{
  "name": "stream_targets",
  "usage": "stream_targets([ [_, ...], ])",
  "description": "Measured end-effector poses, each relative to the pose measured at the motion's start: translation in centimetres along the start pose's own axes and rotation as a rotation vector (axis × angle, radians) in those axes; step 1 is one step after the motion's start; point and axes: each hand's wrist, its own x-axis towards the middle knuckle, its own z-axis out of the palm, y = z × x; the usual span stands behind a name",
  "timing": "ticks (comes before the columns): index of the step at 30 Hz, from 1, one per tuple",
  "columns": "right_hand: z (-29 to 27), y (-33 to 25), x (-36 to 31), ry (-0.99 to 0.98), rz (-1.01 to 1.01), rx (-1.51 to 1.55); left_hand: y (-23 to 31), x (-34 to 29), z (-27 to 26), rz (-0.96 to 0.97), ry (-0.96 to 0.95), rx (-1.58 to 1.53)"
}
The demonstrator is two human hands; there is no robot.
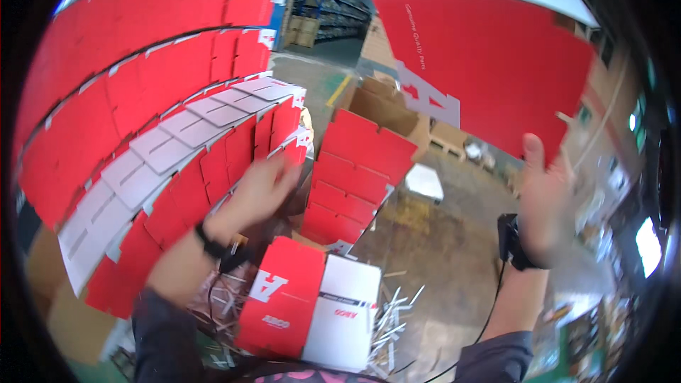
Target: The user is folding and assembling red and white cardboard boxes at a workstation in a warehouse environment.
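My right hand is raised at the right, its thumb on the near face of a large red cardboard box blank. The fingers go behind the lower corner of this blank, which has a white underside and a white letter. My left hand reaches over the right end of the red and white box blanks stacked in rows at the left. Its fingers are blurred, and whether they touch a blank I cannot tell. Below the hands lies a red and white box blank, flat, with printed panels.
A stack of red blanks stands in the middle, in front of an open brown carton. White cardboard scraps litter the floor around the near blank. A dark cable hangs from my right wrist. Shelves stand far back.
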Motion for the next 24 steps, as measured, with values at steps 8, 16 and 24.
stream_targets([
  [8,5.8,5.2,5.0,-0.470,-0.045,-0.222,-2.0,19.8,-0.5,-0.294,-0.324,-0.375],
  [16,10.1,5.3,10.4,-0.765,0.052,-0.164,-2.2,19.6,-0.7,-0.368,-0.294,-0.391],
  [24,8.4,10.1,2.1,-0.264,-0.087,-0.247,-7.7,9.4,-1.2,-0.360,-0.203,-0.315],
])
